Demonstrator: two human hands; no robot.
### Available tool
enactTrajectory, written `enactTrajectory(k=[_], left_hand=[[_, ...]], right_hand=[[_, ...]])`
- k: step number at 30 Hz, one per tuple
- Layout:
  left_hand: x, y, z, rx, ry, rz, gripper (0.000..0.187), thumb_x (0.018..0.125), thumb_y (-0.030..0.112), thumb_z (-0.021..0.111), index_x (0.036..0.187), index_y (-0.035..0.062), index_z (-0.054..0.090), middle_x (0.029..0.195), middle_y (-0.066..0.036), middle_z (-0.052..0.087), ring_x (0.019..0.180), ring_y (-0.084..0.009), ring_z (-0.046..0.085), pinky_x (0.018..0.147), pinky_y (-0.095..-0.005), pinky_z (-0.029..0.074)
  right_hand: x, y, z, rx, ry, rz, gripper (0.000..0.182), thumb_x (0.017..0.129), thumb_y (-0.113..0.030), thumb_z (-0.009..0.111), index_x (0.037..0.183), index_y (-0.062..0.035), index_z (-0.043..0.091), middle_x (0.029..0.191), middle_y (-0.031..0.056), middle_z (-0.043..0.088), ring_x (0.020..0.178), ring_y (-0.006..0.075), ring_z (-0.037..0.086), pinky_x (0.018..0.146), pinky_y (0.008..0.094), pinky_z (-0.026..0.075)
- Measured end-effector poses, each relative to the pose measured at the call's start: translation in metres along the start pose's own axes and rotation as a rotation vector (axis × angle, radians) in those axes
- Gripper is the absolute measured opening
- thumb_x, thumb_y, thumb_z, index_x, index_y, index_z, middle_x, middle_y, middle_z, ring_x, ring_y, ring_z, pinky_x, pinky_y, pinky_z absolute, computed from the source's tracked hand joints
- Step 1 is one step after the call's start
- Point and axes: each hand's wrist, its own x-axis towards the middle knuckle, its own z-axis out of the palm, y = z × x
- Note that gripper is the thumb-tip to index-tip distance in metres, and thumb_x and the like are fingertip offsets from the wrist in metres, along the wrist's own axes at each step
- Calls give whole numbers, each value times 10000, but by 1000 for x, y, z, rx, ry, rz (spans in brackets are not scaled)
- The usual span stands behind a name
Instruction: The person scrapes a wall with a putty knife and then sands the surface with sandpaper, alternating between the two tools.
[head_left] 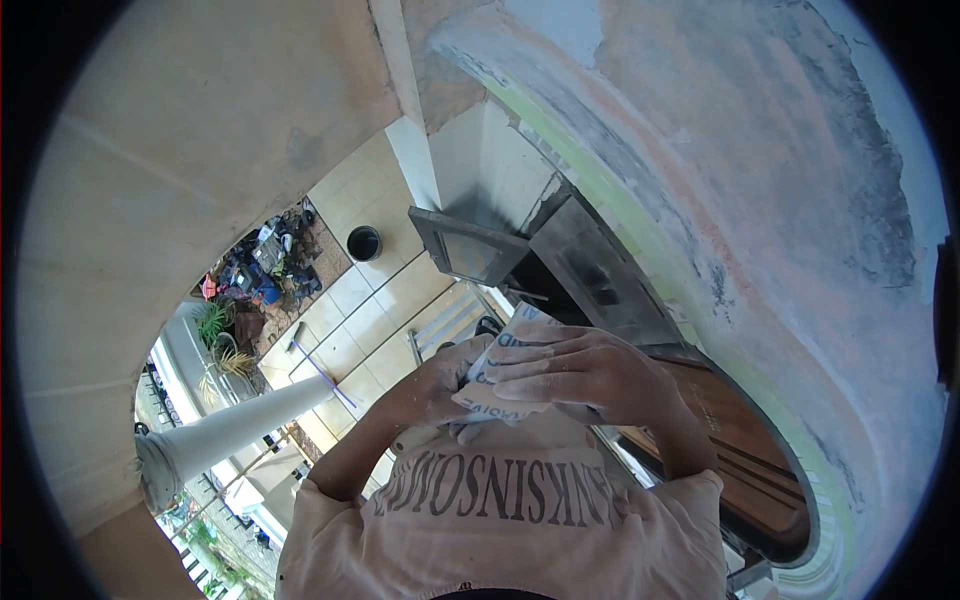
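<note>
A sheet of sandpaper (pixel 488 403), its pale printed back showing blue letters, is held in front of my chest. My left hand (pixel 440 385) grips the sheet's left side, with white dust on the fingers. Across its front lie the closed fingers of my right hand (pixel 590 375), which press the paper from the right and are dusty too. The sheet looks bent or folded between the two hands. Part of it is hidden behind my right fingers.
A metal ladder or stand (pixel 450 320) is below me, near a dark shoe (pixel 488 326). The patchy wall (pixel 780 200) curves close on the right, above a wooden door (pixel 740 450). Below lie a black bucket (pixel 364 243), a heaped pile (pixel 270 260) and a long-handled broom (pixel 320 365). A white column (pixel 250 420) stands left.
</note>
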Motion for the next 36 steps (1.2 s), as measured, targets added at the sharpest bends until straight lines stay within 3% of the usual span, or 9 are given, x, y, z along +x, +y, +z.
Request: enactTrajectory(k=[3,9,11,16,19,20,23,25,36], left_hand=[[-1,6,0,24,-10,-82,598,845,251,665,1286,-43,388,1041,-130,587,931,-160,564,776,-287,474],[7,-29,-10,295,-38,432,618,823,155,666,1313,-32,338,989,-136,610,690,-117,575,569,-239,443],[-6,-12,-5,-40,-41,-25,639,798,273,715,1282,-13,412,1033,-116,579,928,-164,542,830,-311,443],[0,-14,-3,-157,-55,66,632,813,282,697,1291,0,395,1046,-94,570,931,-150,537,805,-286,437],[-4,-1,-9,-110,-105,-86,631,817,220,687,1307,-8,362,1066,-113,582,882,-152,573,749,-263,457],[-2,-4,-9,-109,-110,-9,624,817,183,679,1307,-16,347,1050,-135,599,807,-156,612,677,-252,481],[9,-29,-10,-45,-144,401,591,828,163,657,1299,-22,352,1051,-132,597,827,-165,604,713,-260,472],[-6,-20,-11,-205,-206,71,594,846,238,660,1311,-9,385,1154,-99,553,1060,-162,503,919,-291,385],[0,-6,-19,-207,-120,-55,557,870,269,636,1299,-15,423,1153,-104,566,1073,-184,534,911,-311,429]], right_hand=[[-17,31,-31,-117,-19,431,343,771,-15,614,1109,-75,619,1164,95,615,1102,264,572,983,400,442],[-7,10,-6,-91,-91,72,312,791,12,595,1091,-70,619,1097,118,640,993,268,626,923,389,480],[-29,46,-32,-74,-6,403,359,763,-2,621,1114,-77,604,1170,96,613,1097,265,573,1007,407,419],[-7,10,3,-67,-156,-28,329,809,45,558,1103,-89,623,1058,113,660,995,259,635,940,401,481],[-15,31,-33,26,50,377,363,774,27,596,1114,-99,618,1112,86,643,1089,262,584,982,404,445],[-17,34,-21,77,131,41,338,770,11,604,1093,-85,622,1133,74,635,1060,263,601,928,404,481],[-5,-2,4,65,-210,-36,303,783,26,594,1071,-64,625,1119,86,644,1010,271,631,888,406,504],[-7,26,-13,119,-14,48,206,811,41,536,995,17,625,1048,156,660,1081,343,584,1020,472,383],[-13,22,-7,222,113,0,346,773,56,578,1107,-35,601,1134,123,627,1176,309,515,1058,469,345]])
